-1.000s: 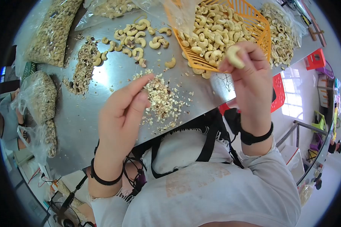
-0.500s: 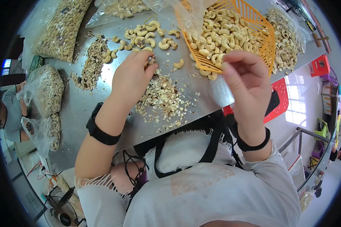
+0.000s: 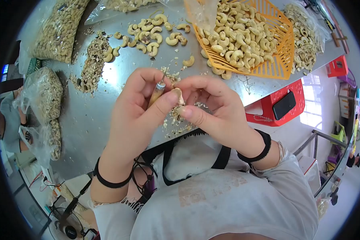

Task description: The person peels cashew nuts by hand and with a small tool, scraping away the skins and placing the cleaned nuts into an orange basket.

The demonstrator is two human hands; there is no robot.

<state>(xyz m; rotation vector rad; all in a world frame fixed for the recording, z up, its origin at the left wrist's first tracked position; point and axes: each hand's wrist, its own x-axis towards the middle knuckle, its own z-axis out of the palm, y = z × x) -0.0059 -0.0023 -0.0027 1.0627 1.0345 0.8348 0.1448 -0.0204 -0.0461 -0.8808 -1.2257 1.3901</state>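
My left hand [image 3: 138,106] is closed around a small pointed tool [image 3: 159,89], which has a wood-coloured handle, a metal collar and a thin tip facing away from me. A pale cashew nut [image 3: 181,97] sits between the two hands at the fingertips. Thumb and fingers of my right hand [image 3: 214,106] pinch this nut from the right, while the left thumb touches its other side. Part of the nut is covered by the fingers. Beneath the hands lies a heap of pale nut fragments [image 3: 176,120] on the metal table [image 3: 92,136].
Loose cashews [image 3: 148,32] lie beyond my hands. At the far right stands an orange basket [image 3: 282,68] full of cashews, beside a bag of pieces [image 3: 302,36]. Filled bags [image 3: 48,94] line the left. A phone [image 3: 284,106] rests on a red stool [image 3: 264,112].
My right hand has come left and down from beside the basket to meet my left hand. The left hand has drawn nearer to me from the loose cashews; both now hold one nut.
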